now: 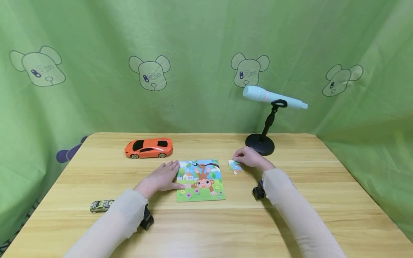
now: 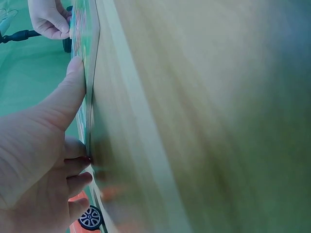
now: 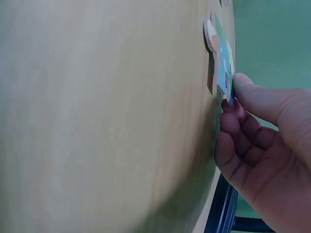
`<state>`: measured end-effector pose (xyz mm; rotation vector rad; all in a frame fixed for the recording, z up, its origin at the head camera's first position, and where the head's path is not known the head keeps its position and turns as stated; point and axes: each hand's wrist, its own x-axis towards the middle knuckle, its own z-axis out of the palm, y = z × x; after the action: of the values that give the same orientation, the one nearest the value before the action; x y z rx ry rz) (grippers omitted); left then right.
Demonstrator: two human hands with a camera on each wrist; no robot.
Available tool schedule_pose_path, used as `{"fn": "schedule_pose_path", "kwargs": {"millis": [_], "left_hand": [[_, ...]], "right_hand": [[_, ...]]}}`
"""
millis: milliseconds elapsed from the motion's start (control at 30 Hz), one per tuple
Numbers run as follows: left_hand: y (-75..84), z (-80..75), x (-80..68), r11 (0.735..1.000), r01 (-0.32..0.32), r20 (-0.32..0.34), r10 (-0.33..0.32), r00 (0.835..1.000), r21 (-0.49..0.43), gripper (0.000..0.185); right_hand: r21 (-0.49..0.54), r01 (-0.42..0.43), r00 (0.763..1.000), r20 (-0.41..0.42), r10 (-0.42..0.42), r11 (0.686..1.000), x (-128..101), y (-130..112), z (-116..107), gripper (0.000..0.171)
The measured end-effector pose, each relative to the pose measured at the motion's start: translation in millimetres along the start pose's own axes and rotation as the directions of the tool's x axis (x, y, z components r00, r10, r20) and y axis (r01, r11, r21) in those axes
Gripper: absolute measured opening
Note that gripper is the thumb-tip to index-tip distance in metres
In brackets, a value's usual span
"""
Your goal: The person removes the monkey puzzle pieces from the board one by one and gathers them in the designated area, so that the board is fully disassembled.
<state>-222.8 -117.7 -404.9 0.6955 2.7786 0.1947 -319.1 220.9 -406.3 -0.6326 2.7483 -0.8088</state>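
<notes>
A small dark toy car with a patterned body (image 1: 101,205) was recorded near the front left of the pale wooden table (image 1: 290,229), well apart from the hands. Farther back, an orange plastic sports car (image 1: 148,148) was noted, standing side-on. The left hand (image 1: 162,178) was observed laid flat beside the left edge of the square cardboard monkey puzzle board (image 1: 200,180), fingers straight and nothing gripped; in the left wrist view the thumb (image 2: 68,92) was seen pressed against the board's edge (image 2: 90,73). The board was seen lying flat at the table's centre, between the two hands. Just right of it, apart from the board, a loose blue-and-green jigsaw piece (image 1: 235,166) was noted on the table, pinched at its far edge by the right hand (image 1: 250,157); in the right wrist view the thumb and curled fingers (image 3: 233,116) were seen closed on the piece (image 3: 221,68), which was tilted up from the wood. Behind the right hand, a pale blue toy microphone (image 1: 272,96) was recorded on a black round-based stand (image 1: 260,143).
</notes>
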Motion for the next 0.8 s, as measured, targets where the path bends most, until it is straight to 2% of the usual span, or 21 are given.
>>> {"fn": "schedule_pose_path", "kwargs": {"millis": [167, 333, 633, 800], "left_hand": [[0.2, -0.3, 0.1, 1.000, -0.002, 0.000, 0.002, 1.000, 0.003, 0.092], [0.3, -0.4, -0.5, 1.000, 0.001, 0.003, -0.001, 1.000, -0.001, 0.091], [-0.8, 1.2, 0.3, 1.000, -0.001, 0.001, 0.001, 1.000, 0.009, 0.091], [-0.1, 0.9, 0.5, 1.000, 0.002, 0.001, -0.002, 1.000, 0.004, 0.091]], "right_hand": [[0.023, 0.014, 1.000, -0.019, -0.014, 1.000, -2, -3, -2, 0.011], [0.064, 0.029, 0.999, -0.031, -0.027, 0.998, -2, -17, -4, 0.017], [0.055, 0.160, 0.987, -0.022, -0.159, 0.986, 7, -55, 7, 0.023], [0.055, 0.197, 0.980, 0.023, -0.198, 0.979, 12, -73, 21, 0.025]]}}
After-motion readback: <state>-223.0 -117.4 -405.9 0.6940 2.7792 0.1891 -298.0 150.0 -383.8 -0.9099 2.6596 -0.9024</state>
